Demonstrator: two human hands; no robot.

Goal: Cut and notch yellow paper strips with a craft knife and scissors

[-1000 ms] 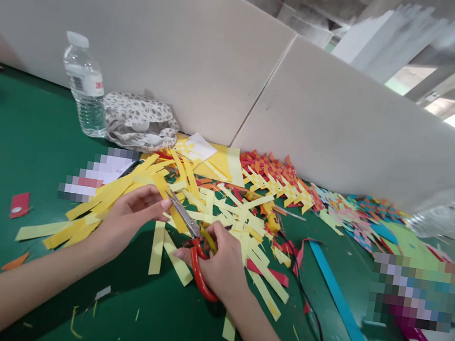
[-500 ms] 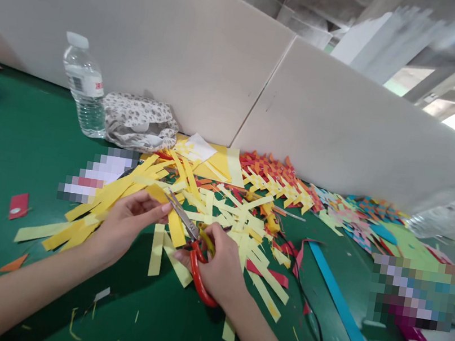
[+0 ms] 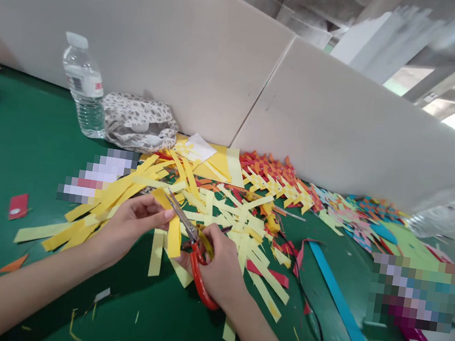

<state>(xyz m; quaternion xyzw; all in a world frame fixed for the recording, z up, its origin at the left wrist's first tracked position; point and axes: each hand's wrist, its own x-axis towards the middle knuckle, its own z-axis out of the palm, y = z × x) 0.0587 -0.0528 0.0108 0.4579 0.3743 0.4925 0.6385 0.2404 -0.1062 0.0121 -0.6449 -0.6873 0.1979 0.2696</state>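
My left hand (image 3: 134,222) pinches a yellow paper strip (image 3: 174,236) between thumb and fingers, its lower end hanging down. Wrapped in my right hand (image 3: 220,263) is a pair of scissors (image 3: 201,283) with red handles. Their blades point up and left and lie close against the strip beside my left thumb; whether they cut into it I cannot tell. A small yellow item, partly hidden by my right fingers, shows near the scissors' pivot. Beneath both hands spreads a loose heap of yellow and pale yellow strips (image 3: 221,209).
A water bottle (image 3: 85,89) and a patterned cloth pouch (image 3: 140,123) stand at the back left by the grey partition (image 3: 165,41). Woven red-orange paper pieces (image 3: 270,168) lie behind the heap. A black cable (image 3: 316,320) and blue strip (image 3: 339,298) run along the right.
The hanging part of the yellow strip has swung slightly up and towards the right. My left thumb has shifted a little the same way. The scissors stay nearly in place.
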